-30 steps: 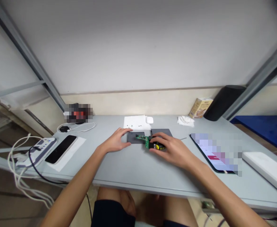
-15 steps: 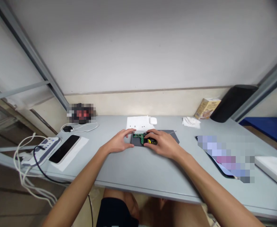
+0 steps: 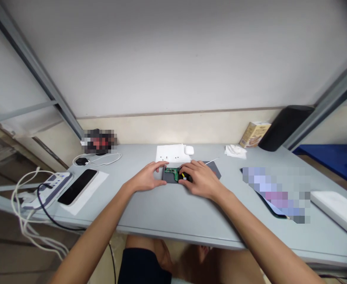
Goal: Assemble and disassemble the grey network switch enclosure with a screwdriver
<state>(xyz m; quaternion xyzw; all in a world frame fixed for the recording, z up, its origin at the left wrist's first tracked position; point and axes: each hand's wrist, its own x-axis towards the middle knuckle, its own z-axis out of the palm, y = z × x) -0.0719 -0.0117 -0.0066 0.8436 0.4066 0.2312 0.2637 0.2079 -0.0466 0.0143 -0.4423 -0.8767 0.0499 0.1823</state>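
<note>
A dark grey casing [image 3: 169, 178] lies on the desk with a green circuit board [image 3: 172, 170] showing in it. My left hand [image 3: 146, 176] holds the casing's left end between thumb and fingers. At its right end my right hand [image 3: 201, 178] has its thumb and fingers closed about a black part [image 3: 185, 177] bearing yellow and white marks. My palm hides much of that part. Behind my right hand a flat dark grey piece [image 3: 215, 169] shows, and a thin pale rod [image 3: 212, 160] sticks out over it.
A white paper [image 3: 170, 152] with several small dark bits lies behind, beside a white earbud case [image 3: 189, 150]. At left are a phone [image 3: 78, 187] and a power strip [image 3: 50, 190]. Tissue [image 3: 235, 151], a carton [image 3: 254, 134], a black cylinder [image 3: 286, 128] and a blurred-out device [image 3: 268, 193] stand or lie right.
The view has shifted slightly, moving everything a little left. Under my right fingers, the yellow area looks narrower and a white mark now shows on the black part. My left hand keeps its hold.
</note>
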